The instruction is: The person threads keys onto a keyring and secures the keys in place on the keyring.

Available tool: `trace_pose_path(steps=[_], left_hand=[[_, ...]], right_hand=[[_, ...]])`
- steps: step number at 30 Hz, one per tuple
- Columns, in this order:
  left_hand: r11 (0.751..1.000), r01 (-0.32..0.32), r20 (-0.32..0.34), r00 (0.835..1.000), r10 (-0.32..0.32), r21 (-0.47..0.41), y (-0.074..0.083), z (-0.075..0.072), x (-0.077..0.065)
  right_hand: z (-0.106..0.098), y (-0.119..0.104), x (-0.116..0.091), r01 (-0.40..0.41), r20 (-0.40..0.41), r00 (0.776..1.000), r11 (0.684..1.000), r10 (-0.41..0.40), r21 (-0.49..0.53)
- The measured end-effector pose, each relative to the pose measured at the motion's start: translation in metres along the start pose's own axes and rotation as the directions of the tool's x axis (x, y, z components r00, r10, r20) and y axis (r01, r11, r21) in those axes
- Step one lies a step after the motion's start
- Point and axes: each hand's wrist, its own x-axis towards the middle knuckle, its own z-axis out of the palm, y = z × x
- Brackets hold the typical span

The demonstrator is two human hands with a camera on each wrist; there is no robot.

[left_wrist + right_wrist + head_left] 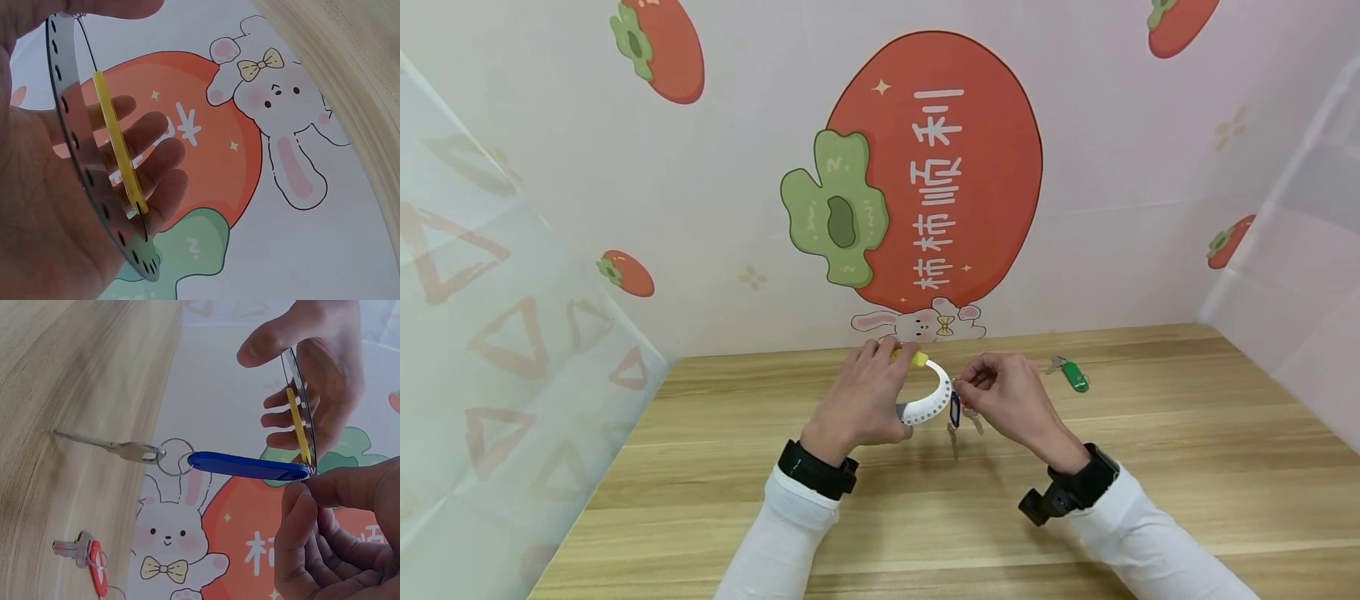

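My left hand (865, 400) holds a curved white band (942, 392) with a row of small holes along it. A yellow tube (119, 140) on a thin wire joins the band's ends; my left fingers are near the tube and the thumb is at the band. At the band's right side my right hand (1011, 400) pinches beside the end of a blue key tag (244, 465). A metal ring (176, 457) links that tag to a silver key (134, 452). Below the right fingers is a red key tag (97, 569) with a key (75, 549); whether it hangs or lies is unclear.
On the wooden table (715, 467), right of my right hand, lies a green key tag (1075, 377) with a key (1058, 363). Behind the table stands a printed backdrop (737, 208), with pale side panels (475, 275) left and right.
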Motion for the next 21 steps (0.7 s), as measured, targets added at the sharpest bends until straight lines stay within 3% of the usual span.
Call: trace_pose_path(steps=[21], left_hand=[[0.999, 0.014, 0.006, 1.000, -0.014, -0.032, -0.0009, -0.0007, 0.0003]], right_hand=[[0.0017, 0.0016, 0.0006, 0.061, -0.024, 0.998, 0.998, -0.062, -0.034]])
